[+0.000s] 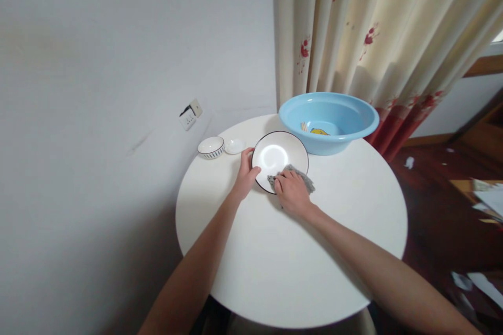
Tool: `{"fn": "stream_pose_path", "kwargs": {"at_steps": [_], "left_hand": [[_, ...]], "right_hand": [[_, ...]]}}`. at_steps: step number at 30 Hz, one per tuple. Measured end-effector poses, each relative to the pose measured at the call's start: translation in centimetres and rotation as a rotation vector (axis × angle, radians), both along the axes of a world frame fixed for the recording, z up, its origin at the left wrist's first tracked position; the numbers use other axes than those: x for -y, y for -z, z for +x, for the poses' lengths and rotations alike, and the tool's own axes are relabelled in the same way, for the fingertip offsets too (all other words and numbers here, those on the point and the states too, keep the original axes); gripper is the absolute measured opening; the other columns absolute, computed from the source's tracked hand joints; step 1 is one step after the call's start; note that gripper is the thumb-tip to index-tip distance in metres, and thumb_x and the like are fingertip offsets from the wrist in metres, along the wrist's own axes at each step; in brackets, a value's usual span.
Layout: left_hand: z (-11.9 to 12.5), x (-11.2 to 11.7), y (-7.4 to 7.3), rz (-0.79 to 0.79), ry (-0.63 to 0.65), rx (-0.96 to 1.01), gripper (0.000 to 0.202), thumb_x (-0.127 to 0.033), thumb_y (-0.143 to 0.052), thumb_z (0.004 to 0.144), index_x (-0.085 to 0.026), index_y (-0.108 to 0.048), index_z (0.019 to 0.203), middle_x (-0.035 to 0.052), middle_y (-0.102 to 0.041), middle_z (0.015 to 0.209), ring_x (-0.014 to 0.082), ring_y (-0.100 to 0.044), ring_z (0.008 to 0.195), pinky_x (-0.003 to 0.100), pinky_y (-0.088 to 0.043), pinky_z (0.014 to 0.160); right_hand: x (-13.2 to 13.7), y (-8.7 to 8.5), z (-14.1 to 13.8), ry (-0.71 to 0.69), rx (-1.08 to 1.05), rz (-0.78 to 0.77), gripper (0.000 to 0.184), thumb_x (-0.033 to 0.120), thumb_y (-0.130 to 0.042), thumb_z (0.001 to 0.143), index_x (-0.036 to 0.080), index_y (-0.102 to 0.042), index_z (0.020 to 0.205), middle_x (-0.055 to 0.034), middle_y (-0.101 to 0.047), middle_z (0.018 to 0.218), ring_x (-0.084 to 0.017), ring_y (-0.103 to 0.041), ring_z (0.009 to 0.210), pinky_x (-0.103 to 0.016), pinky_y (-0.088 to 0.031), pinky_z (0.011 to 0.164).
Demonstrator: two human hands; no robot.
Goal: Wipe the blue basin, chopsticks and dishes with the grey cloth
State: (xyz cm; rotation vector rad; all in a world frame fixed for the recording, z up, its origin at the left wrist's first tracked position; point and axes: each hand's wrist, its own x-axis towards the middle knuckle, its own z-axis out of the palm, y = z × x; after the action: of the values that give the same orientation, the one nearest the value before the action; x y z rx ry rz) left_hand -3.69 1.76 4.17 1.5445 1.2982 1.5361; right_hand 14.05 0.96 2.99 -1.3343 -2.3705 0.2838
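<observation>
The left hand (245, 175) pinched a round white plate with dark rim (280, 153) at its nine o'clock, toward the twelve o'clock side of the round white counter (267, 267). The right hand (291, 192) pressed a grey cloth (305, 178), fingers bent, at the plate's five o'clock.

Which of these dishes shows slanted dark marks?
The bowl, farthest left on the table: marks line its outer side, while the small dish beside it and the large plate show none.
</observation>
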Motion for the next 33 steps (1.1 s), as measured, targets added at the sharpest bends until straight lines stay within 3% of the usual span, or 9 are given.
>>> {"fn": "stream_pose_path", "kwargs": {"at_steps": [4, 13, 16, 19, 23, 26, 30, 33], "left_hand": [[1.1, 0.0, -0.2, 0.065, -0.005, -0.03, 0.058, -0.02, -0.055, 0.078, -0.019, -0.041, 0.134, 0.0104, -0.051, 0.141, 0.0279, -0.044, 0.134, 0.044, -0.032, 0.116], [2.4, 0.2, 0.3, 0.137, -0.067, -0.087, 0.054, -0.019, -0.048, 0.084, -0.02, -0.047, 0.137, 0.007, -0.049, 0.146, 0.0264, -0.039, 0.141, 0.045, -0.024, 0.122], [2.0, 0.3, -0.2, 0.129, -0.076, -0.095, 0.051, -0.02, -0.047, 0.084, -0.019, -0.049, 0.135, 0.0073, -0.052, 0.143, 0.0267, -0.041, 0.139, 0.045, -0.027, 0.121], [1.6, 0.5, -0.8, 0.117, -0.057, -0.102, 0.05, -0.018, -0.047, 0.083, -0.018, -0.049, 0.132, 0.0079, -0.054, 0.14, 0.0265, -0.045, 0.134, 0.042, -0.032, 0.117], [1.1, 0.7, -1.1, 0.012, -0.053, -0.068, 0.053, -0.016, -0.047, 0.078, -0.02, -0.041, 0.131, 0.0065, -0.062, 0.119, 0.0226, -0.059, 0.107, 0.038, -0.047, 0.098], [0.8, 0.6, -0.9, -0.052, -0.036, -0.031, 0.047, -0.02, -0.049, 0.081, -0.021, -0.039, 0.127, 0.0037, -0.063, 0.105, 0.0203, -0.061, 0.092, 0.036, -0.05, 0.088], [0.5, 0.4, -0.9, -0.002, 0.052, -0.03, 0.049, -0.027, -0.054, 0.082, -0.02, -0.04, 0.129, 0.0088, -0.06, 0.124, 0.0253, -0.057, 0.114, 0.041, -0.045, 0.101], [0.6, 0.4, -0.8, 0.057, 0.155, -0.067, 0.06, -0.026, -0.057, 0.08, -0.019, -0.037, 0.137, 0.0122, -0.042, 0.149, 0.029, -0.037, 0.14, 0.044, -0.029, 0.118]], "right_hand": [[0.2, 0.0, -0.3, 0.017, -0.073, -0.039, 0.036, 0.029, -0.035, 0.102, 0.018, -0.069, 0.106, -0.0112, -0.063, 0.111, -0.025, -0.051, 0.107, -0.037, -0.036, 0.091], [-0.3, 0.8, -0.8, -0.208, -0.512, -0.168, 0.035, 0.023, -0.031, 0.101, 0.017, -0.063, 0.115, -0.0056, -0.062, 0.111, -0.015, -0.055, 0.107, -0.027, -0.041, 0.099], [-0.1, 0.3, -0.5, -0.233, -0.401, -0.148, 0.036, 0.021, -0.031, 0.101, 0.018, -0.063, 0.118, -0.0065, -0.063, 0.115, -0.016, -0.055, 0.109, -0.029, -0.041, 0.099], [-0.1, -0.3, 0.1, -0.162, -0.133, -0.064, 0.032, 0.021, -0.037, 0.099, 0.017, -0.067, 0.111, -0.0097, -0.065, 0.113, -0.021, -0.055, 0.108, -0.034, -0.039, 0.098], [-0.2, -0.4, 0.6, 0.008, 0.097, 0.073, 0.03, 0.022, -0.041, 0.097, 0.013, -0.07, 0.1, -0.0157, -0.066, 0.111, -0.029, -0.053, 0.11, -0.043, -0.034, 0.096], [-0.3, -0.1, 0.7, -0.014, 0.111, 0.098, 0.032, 0.023, -0.039, 0.098, 0.013, -0.069, 0.103, -0.0151, -0.066, 0.113, -0.029, -0.053, 0.11, -0.042, -0.035, 0.094], [-0.2, -0.2, 0.7, -0.019, 0.097, 0.085, 0.033, 0.025, -0.038, 0.099, 0.015, -0.069, 0.104, -0.0137, -0.066, 0.113, -0.028, -0.053, 0.109, -0.04, -0.036, 0.091], [-0.4, -0.2, 0.7, 0.003, 0.073, 0.05, 0.032, 0.025, -0.038, 0.099, 0.015, -0.068, 0.103, -0.0136, -0.066, 0.114, -0.027, -0.054, 0.108, -0.039, -0.037, 0.09]]}}
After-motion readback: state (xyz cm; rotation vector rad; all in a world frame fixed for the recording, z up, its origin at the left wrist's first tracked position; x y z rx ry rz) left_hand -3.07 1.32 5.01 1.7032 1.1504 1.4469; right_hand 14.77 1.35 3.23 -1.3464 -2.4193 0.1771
